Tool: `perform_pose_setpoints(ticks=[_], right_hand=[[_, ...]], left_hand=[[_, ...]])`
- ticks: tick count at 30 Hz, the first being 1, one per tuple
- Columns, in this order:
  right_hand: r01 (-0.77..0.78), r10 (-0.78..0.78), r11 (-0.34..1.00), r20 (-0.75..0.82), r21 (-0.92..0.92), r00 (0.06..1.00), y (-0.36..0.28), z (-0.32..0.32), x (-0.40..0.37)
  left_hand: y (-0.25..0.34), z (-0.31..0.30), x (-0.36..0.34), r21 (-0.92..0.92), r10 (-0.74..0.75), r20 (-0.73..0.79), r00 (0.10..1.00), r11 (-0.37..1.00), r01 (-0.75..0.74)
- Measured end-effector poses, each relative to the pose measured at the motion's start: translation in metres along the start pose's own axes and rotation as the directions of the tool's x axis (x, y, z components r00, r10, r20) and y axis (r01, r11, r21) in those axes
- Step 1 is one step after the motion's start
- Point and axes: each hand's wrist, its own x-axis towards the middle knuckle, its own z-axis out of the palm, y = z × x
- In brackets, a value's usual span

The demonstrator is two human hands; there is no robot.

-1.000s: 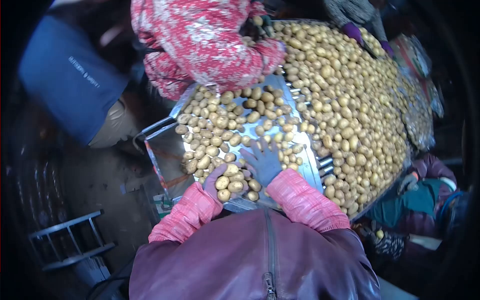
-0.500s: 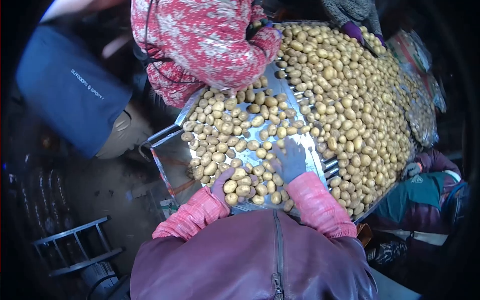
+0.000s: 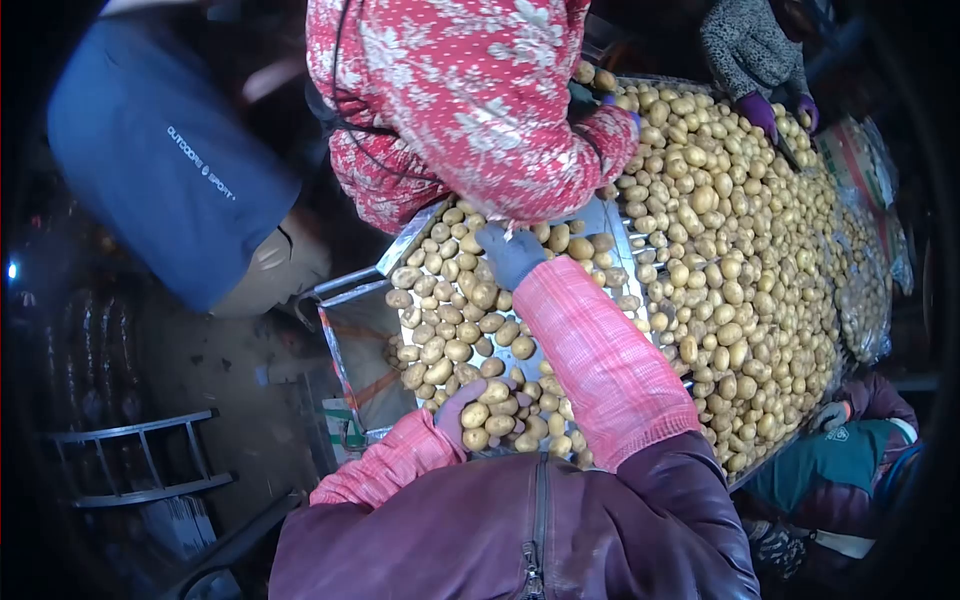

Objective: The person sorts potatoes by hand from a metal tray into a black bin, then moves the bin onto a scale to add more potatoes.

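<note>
My left hand [image 3: 458, 412], in a purple glove, curls around a cluster of potatoes [image 3: 490, 413] near my body at the lower edge of the metal tray [image 3: 540, 365]. Across the tray, my right hand [image 3: 510, 256], in a grey-blue glove, reaches over loose potatoes [image 3: 445, 290] beside the sleeve of the person in red. Its fingers are partly hidden, and I cannot make out whether they hold anything. Potatoes lie on the tray around both hands.
A large potato heap [image 3: 740, 290] covers the right side. Around it are a person in red floral clothes [image 3: 470, 100], a person with purple gloves [image 3: 757, 112] and one in a green apron [image 3: 830, 465]. A blue-clad person [image 3: 170, 170] stands left, above a metal ladder [image 3: 145, 460].
My right hand has moved up and left across the tray, and my arm is stretched farther forward. My left hand still cups potatoes. The whole view has shifted slightly.
</note>
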Motion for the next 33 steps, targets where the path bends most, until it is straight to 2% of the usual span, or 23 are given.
perform_pose_setpoints(ticks=[2, 3, 5, 7, 8, 9, 10, 11, 12, 14, 15, 16, 17, 19, 21, 23, 24, 25, 26, 29, 31, 32, 33], right_hand=[[-0.205, 0.203, 0.967, 0.025, 0.149, 0.979, 0.001, 0.008, 0.005], [-0.212, 0.21, 0.967, 0.025, 0.144, 0.977, 0.007, 0.01, -0.002], [-0.12, 0.137, 0.988, 0.203, -0.094, 0.97, -0.001, -0.024, -0.022], [-0.139, 0.15, 0.988, 0.222, -0.063, 0.963, -0.005, -0.026, -0.036], [-0.155, 0.159, 0.987, 0.247, -0.035, 0.956, -0.006, -0.026, -0.046], [-0.182, 0.176, 0.983, 0.276, -0.006, 0.945, -0.006, -0.026, -0.059], [-0.197, 0.191, 0.976, 0.076, 0.094, 0.979, -0.001, -0.007, -0.072], [-0.24, 0.234, 0.966, 0.077, 0.09, 0.969, -0.002, -0.012, -0.084], [-0.259, 0.3, 0.918, -0.098, 0.301, 0.949, -0.004, -0.018, -0.097], [-0.163, 0.469, 0.781, -0.394, 0.603, 0.791, -0.011, -0.036, -0.128], [-0.214, 0.638, 0.527, -0.217, 0.823, 0.739, -0.014, -0.045, -0.144], [-0.182, 0.716, 0.28, -0.079, 0.943, 0.694, -0.008, -0.039, -0.166], [-0.128, 0.751, 0.012, 0.075, 0.992, 0.656, 0.002, -0.035, -0.19], [-0.171, 0.702, -0.464, 0.479, 0.869, 0.527, 0.027, -0.054, -0.236], [-0.106, 0.813, -0.29, 0.303, 0.951, 0.496, 0.055, -0.066, -0.266], [-0.424, 0.863, 0.197, 0.048, 0.884, 0.502, 0.097, -0.054, -0.28], [-0.419, 0.866, 0.198, 0.042, 0.886, 0.499, 0.102, -0.061, -0.275], [-0.668, 0.816, 0.501, -0.044, 0.551, 0.576, 0.102, -0.074, -0.267], [-0.737, 0.74, 0.673, -0.076, 0.069, 0.668, 0.098, -0.081, -0.258], [-0.791, 0.794, 0.608, 0.037, -0.072, 0.607, 0.082, -0.06, -0.235], [-0.816, 0.816, 0.579, 0.004, -0.013, 0.579, 0.078, -0.053, -0.235], [-0.767, 0.766, 0.642, 0.03, -0.002, 0.642, 0.067, -0.063, -0.239], [-0.714, 0.713, 0.7, 0.057, 0.008, 0.699, 0.058, -0.068, -0.243]], left_hand=[[0.0, -0.006, 0.005, 0.008, -0.002, 0.008, 1.0, 1.0, 0.002], [-0.001, -0.01, 0.007, 0.007, -0.001, 0.013, 1.0, 1.0, 0.001], [0.003, -0.017, 0.006, 0.096, -0.013, 0.076, 0.997, 0.995, 0.006], [0.004, -0.006, -0.003, -0.018, -0.006, 0.153, 0.988, 1.0, 0.009], [0.002, 0.002, -0.001, 0.107, 0.066, -0.026, 0.997, 0.992, -0.063], [0.004, -0.003, 0.001, 0.322, 0.107, -0.047, 0.993, 0.943, -0.087], [0.004, -0.008, 0.0, 0.287, 0.119, -0.017, 0.993, 0.952, -0.109], [0.003, -0.003, 0.001, 0.254, 0.128, 0.015, 0.992, 0.959, -0.127], [-0.001, 0.003, 0.001, 0.126, 0.124, -0.009, 0.992, 0.985, -0.122], [-0.001, 0.007, 0.003, 0.147, 0.157, -0.047, 0.986, 0.978, -0.148], [-0.002, 0.014, 0.001, 0.163, 0.173, -0.083, 0.981, 0.974, -0.158], [-0.001, -0.003, 0.005, 0.071, 0.115, 0.127, 0.985, 0.99, -0.125], [-0.006, 0.004, 0.006, 0.108, 0.217, 0.084, 0.973, 0.968, -0.225], [-0.003, 0.002, 0.004, 0.091, 0.129, 0.074, 0.989, 0.987, -0.136], [-0.001, -0.001, 0.005, 0.137, 0.112, 0.099, 0.989, 0.983, -0.125], [-0.002, 0.001, 0.003, 0.18, 0.097, 0.12, 0.988, 0.977, -0.117], [-0.004, 0.005, 0.003, 0.18, 0.104, 0.089, 0.991, 0.977, -0.118], [-0.005, 0.01, 0.002, 0.179, 0.113, 0.06, 0.992, 0.976, -0.122], [-0.005, 0.02, -0.004, 0.071, 0.045, 0.082, 0.996, 0.996, -0.051], [-0.002, 0.007, 0.001, 0.169, 0.043, 0.132, 0.99, 0.983, -0.066], [-0.002, 0.008, -0.001, 0.199, 0.052, 0.089, 0.995, 0.978, -0.069], [-0.003, 0.015, -0.003, 0.227, 0.063, 0.044, 0.997, 0.971, -0.071], [-0.008, 0.024, -0.001, 0.257, 0.17, -0.046, 0.984, 0.954, -0.153]])
